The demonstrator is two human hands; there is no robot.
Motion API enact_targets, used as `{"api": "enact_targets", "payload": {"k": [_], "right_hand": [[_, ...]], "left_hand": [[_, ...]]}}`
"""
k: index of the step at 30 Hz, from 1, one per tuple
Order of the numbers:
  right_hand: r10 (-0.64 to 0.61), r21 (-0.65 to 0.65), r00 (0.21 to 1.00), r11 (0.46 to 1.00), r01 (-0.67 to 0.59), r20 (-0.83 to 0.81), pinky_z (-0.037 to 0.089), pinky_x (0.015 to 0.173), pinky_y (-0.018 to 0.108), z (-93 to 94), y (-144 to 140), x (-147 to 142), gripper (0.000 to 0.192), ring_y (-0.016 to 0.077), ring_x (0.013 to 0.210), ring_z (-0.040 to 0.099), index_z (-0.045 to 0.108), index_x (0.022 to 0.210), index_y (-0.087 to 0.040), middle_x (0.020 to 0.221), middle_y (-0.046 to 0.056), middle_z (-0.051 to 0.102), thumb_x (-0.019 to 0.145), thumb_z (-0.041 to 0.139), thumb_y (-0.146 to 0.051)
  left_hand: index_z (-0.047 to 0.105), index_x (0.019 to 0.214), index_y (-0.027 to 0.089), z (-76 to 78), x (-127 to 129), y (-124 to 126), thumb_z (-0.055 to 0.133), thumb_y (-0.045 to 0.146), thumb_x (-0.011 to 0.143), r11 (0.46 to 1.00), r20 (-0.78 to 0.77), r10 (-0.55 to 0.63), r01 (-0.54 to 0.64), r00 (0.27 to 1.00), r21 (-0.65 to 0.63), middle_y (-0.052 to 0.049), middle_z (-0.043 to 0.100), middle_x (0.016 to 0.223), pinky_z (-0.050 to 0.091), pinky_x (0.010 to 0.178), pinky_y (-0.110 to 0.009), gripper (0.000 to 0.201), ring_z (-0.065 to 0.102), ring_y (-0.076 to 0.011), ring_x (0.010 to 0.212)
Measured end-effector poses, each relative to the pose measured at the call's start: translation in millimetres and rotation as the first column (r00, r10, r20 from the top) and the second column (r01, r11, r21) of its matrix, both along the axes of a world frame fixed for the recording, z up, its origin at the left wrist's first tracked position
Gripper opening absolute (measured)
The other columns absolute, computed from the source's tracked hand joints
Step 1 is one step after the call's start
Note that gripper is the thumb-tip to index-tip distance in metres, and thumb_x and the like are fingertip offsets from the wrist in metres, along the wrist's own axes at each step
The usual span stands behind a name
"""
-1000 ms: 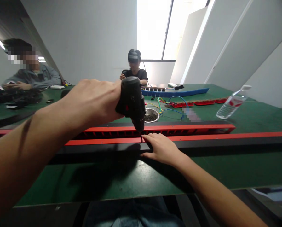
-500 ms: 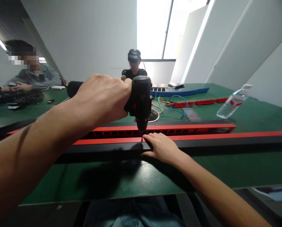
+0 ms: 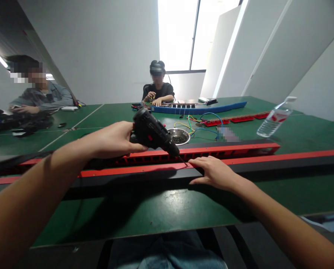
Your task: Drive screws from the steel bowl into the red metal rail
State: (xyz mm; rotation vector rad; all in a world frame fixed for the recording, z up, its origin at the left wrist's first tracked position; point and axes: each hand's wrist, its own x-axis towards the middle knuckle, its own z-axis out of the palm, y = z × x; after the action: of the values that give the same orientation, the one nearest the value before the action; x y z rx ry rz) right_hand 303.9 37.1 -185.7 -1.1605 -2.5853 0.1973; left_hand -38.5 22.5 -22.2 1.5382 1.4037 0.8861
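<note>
My left hand (image 3: pixel 113 141) grips a black electric screwdriver (image 3: pixel 152 132), tilted so its bit points down and right, close to the red and black strip (image 3: pixel 267 160) that runs across the green table (image 3: pixel 161 209). My right hand (image 3: pixel 214 172) lies flat on that strip, fingers spread, just right of the bit. A second red strip with slots (image 3: pixel 225 150) lies right behind the first.
A steel bowl of small dark screws (image 3: pixel 178 135) stands behind the strips, with coloured wires (image 3: pixel 203 125) beside it. A water bottle (image 3: pixel 273 118) leans at the right. Two other people sit at the far side and far left. A blue strip (image 3: pixel 200 109) lies at the back.
The screwdriver has tipped from upright to slanted and dropped lower, its bit lifted off the strip. My right hand has slid a little to the right along the strip.
</note>
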Motion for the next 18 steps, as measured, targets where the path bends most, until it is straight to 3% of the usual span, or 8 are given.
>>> {"api": "enact_targets", "payload": {"k": [2, 4, 6, 9, 13, 18], "right_hand": [[-0.05, -0.055, 0.998, 0.997, 0.048, -0.024, 0.051, 0.093, 0.046, -0.2, 0, 24, 0.07, 0.0349, 0.11, 0.067, 0.068, 0.133, -0.028, 0.127, 0.011, 0.071, 0.074, 0.08, -0.064], [-0.109, -0.108, 0.993, 0.989, 0.104, -0.046, 0.051, 0.096, 0.047, 0.2, -1, 47, 0.07, 0.0352, 0.113, 0.067, 0.068, 0.133, -0.029, 0.128, 0.011, 0.071, 0.071, 0.083, -0.06], [-0.168, -0.152, 0.984, 0.976, 0.158, -0.062, 0.049, 0.1, 0.049, 1.7, -2, 67, 0.071, 0.0362, 0.117, 0.065, 0.069, 0.132, -0.029, 0.13, 0.011, 0.07, 0.069, 0.084, -0.057], [-0.237, -0.24, 0.967, 0.948, 0.209, -0.094, 0.048, 0.102, 0.051, 7.5, -4, 81, 0.068, 0.0368, 0.118, 0.064, 0.071, 0.128, -0.027, 0.129, 0.012, 0.07, 0.069, 0.083, -0.058], [-0.293, -0.37, 0.892, 0.916, 0.157, -0.346, 0.053, 0.092, 0.041, 19.1, -1, 59, 0.045, 0.0292, 0.108, 0.067, 0.073, 0.116, -0.023, 0.12, 0.01, 0.073, 0.091, 0.062, -0.059], [-0.22, -0.363, 0.798, 0.932, 0.001, -0.562, 0.05, 0.08, 0.034, 28.1, 10, 1, 0.05, 0.0208, 0.079, 0.065, 0.066, 0.084, -0.02, 0.082, 0.005, 0.07, 0.103, 0.039, -0.058]], "left_hand": [[0.081, 0.099, 0.023, -23.2, -5, 0, 0.09, 0.026, 0.058, 0.992, -0.231, -0.047, 0.074, 0.972, 0.106, 0.0, 0.078, 0.087, 0.054, 0.062, -0.024, 0.042, 0.072, -0.0268, 0.082], [0.08, 0.084, 0.02, -45.6, -13, 2, 0.089, 0.039, 0.062, 0.995, -0.312, -0.056, 0.077, 0.949, 0.056, -0.002, 0.073, 0.069, 0.047, 0.049, -0.025, 0.03, 0.066, -0.0233, 0.061], [0.074, 0.07, 0.018, -65.9, -22, 3, 0.084, 0.047, 0.068, 0.995, -0.239, -0.091, 0.079, 0.967, -0.059, -0.003, 0.069, 0.06, 0.044, 0.045, -0.025, 0.031, 0.062, -0.0202, 0.052], [0.07, 0.076, 0.017, -91.7, -29, 1, 0.085, 0.046, 0.069, 0.981, -0.005, -0.059, 0.057, 0.998, -0.185, -0.005, 0.072, 0.069, 0.05, 0.051, -0.025, 0.034, 0.065, -0.0195, 0.058], [0.065, 0.094, 0.018, -115.1, -28, -5, 0.084, 0.04, 0.074, 0.952, 0.291, 0.013, 0.077, 0.957, -0.297, -0.004, 0.071, 0.078, 0.056, 0.058, -0.027, 0.035, 0.068, -0.0191, 0.064], [0.063, 0.091, 0.018, -121.9, -24, -11, 0.082, 0.037, 0.078, 0.958, 0.367, 0.032, 0.076, 0.93, -0.276, -0.003, 0.069, 0.075, 0.055, 0.057, -0.027, 0.03, 0.067, -0.0176, 0.063]]}}
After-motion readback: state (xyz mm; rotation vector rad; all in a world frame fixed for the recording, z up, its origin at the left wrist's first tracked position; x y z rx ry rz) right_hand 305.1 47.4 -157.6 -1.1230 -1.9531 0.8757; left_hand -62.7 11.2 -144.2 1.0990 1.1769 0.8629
